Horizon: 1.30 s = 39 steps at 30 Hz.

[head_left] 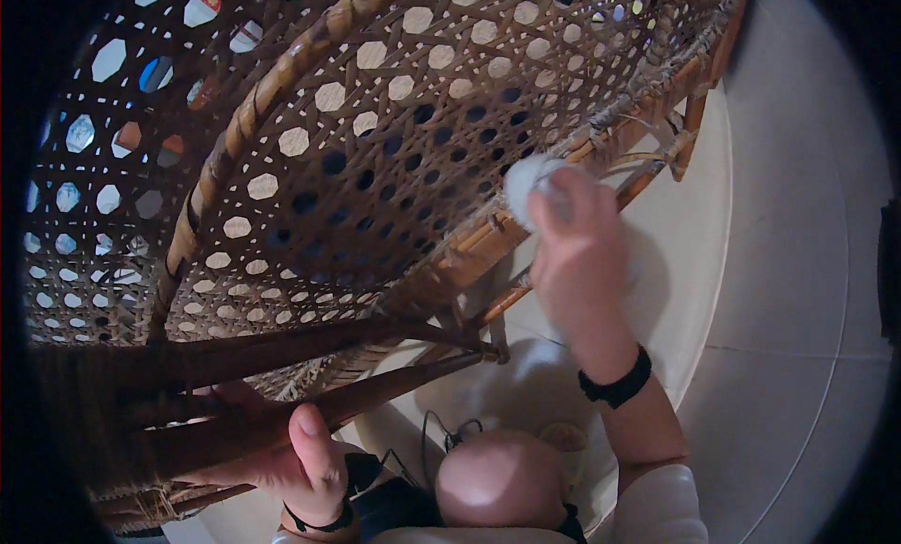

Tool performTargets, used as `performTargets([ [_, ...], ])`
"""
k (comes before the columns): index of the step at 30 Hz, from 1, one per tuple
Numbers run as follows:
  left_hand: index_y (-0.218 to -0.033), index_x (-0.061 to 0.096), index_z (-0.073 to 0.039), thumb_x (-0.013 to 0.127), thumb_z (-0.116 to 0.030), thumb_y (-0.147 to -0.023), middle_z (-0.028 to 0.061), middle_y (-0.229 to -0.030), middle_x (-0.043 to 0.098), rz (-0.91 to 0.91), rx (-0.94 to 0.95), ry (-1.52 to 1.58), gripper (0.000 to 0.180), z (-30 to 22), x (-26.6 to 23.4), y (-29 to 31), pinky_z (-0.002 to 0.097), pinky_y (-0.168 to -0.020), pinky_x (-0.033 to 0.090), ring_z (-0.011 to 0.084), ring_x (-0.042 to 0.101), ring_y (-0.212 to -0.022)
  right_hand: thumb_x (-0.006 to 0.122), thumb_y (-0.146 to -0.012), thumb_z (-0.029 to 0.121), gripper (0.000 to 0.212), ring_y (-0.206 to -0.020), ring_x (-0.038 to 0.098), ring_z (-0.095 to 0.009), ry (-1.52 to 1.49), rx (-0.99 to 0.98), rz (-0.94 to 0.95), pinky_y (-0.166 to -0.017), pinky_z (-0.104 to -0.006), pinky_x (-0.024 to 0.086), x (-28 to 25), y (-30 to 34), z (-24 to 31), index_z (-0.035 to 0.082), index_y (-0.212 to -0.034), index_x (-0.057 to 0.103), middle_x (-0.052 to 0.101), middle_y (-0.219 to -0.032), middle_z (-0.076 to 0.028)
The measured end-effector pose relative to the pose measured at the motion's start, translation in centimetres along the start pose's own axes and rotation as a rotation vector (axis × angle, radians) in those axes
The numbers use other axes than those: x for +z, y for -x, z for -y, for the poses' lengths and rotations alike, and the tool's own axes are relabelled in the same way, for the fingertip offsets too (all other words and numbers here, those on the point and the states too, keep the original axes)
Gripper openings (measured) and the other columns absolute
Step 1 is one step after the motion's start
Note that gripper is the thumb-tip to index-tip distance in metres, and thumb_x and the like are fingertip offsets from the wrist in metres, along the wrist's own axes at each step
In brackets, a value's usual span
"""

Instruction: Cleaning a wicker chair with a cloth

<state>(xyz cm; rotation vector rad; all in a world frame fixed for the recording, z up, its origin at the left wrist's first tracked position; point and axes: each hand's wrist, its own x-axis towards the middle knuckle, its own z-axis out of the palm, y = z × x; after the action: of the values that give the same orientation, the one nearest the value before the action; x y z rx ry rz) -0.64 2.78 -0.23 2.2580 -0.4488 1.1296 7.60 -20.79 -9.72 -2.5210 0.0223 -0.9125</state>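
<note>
A piece of rattan furniture with woven cane webbing [422,103] fills the upper left, tilted. My right hand [582,253] is closed around a white wad [522,192] and presses it to the rattan rail [474,244] along the webbing's lower edge. Whether the wad is cloth or paper I cannot tell. At the lower left my left hand [305,464] grips the dark rattan poles [225,441], its thumb on the near side and the other fingers partly hidden behind them. A curved, wrapped rattan pole [246,122] runs across the webbing.
Thin rattan struts [690,136] stick out beyond the rail at the upper right. Below lies a pale floor [788,300] with a thin light cord [838,356] across it. A dark cable [427,441] lies beside my bare knee [502,478]. Colourful items show through the webbing's holes.
</note>
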Motion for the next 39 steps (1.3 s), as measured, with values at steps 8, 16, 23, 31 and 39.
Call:
performTargets([
  [8,-0.138,-0.024,-0.007,0.058,-0.029,-0.078,0.0202,-0.146,-0.01,0.009,-0.022,-0.089,0.104,-0.1,-0.3,-0.2,0.0456,-0.107,0.017,0.0354,0.006,-0.135,0.055,-0.064,-0.004,0.034,-0.097,0.049,-0.032,-0.168,-0.026,-0.064,-0.079,-0.0401,0.045,-0.1,0.3,-1.8,0.005,-0.096,0.058,0.05,-0.109,-0.012],
  [16,-0.14,-0.022,-0.014,0.056,-0.022,-0.083,0.0161,-0.147,-0.016,0.014,-0.041,-0.102,0.097,-0.6,0.2,0.0,0.0457,-0.109,0.014,0.0324,-0.001,-0.138,0.055,-0.063,-0.004,0.038,-0.098,0.049,-0.031,0.011,0.046,-0.026,-0.078,-0.0389,0.046,-0.1,-1.2,-3.7,0.007,-0.1,0.055,0.05,-0.106,-0.009],
  [23,-0.14,-0.021,-0.016,0.056,-0.021,-0.083,0.0148,-0.147,-0.017,0.034,-0.024,-0.069,0.096,0.1,-0.2,0.4,0.0457,-0.109,0.014,0.0332,-0.002,-0.138,0.046,-0.059,-0.011,0.043,-0.103,0.053,-0.022,-0.92,0.242,0.079,-0.087,-0.0315,0.046,0.8,-0.2,-6.1,0.001,-0.098,0.059,0.053,-0.112,-0.006],
  [31,-0.144,-0.009,-0.016,0.046,0.002,-0.088,0.0113,-0.148,0.009,-0.041,0.048,0.028,0.08,0.2,0.2,0.2,0.037,-0.107,0.027,0.0226,0.029,-0.128,0.05,-0.061,-0.008,0.036,-0.101,0.052,-0.026,-0.504,-0.02,0.009,-0.082,-0.0342,0.047,-0.1,-0.3,-2.2,0.004,-0.093,0.061,0.052,-0.11,-0.01],
  [39,-0.144,-0.009,-0.015,0.046,0.002,-0.088,0.0116,-0.147,0.009,-0.034,0.054,0.063,0.08,1.6,-1.2,0.9,0.0366,-0.108,0.026,0.0222,0.029,-0.128,0.059,-0.066,0.004,0.022,-0.095,0.05,-0.028,-0.029,-0.138,0.145,-0.075,-0.0364,0.048,0.4,2.4,0.7,0.011,-0.087,0.061,0.05,-0.109,-0.008],
])
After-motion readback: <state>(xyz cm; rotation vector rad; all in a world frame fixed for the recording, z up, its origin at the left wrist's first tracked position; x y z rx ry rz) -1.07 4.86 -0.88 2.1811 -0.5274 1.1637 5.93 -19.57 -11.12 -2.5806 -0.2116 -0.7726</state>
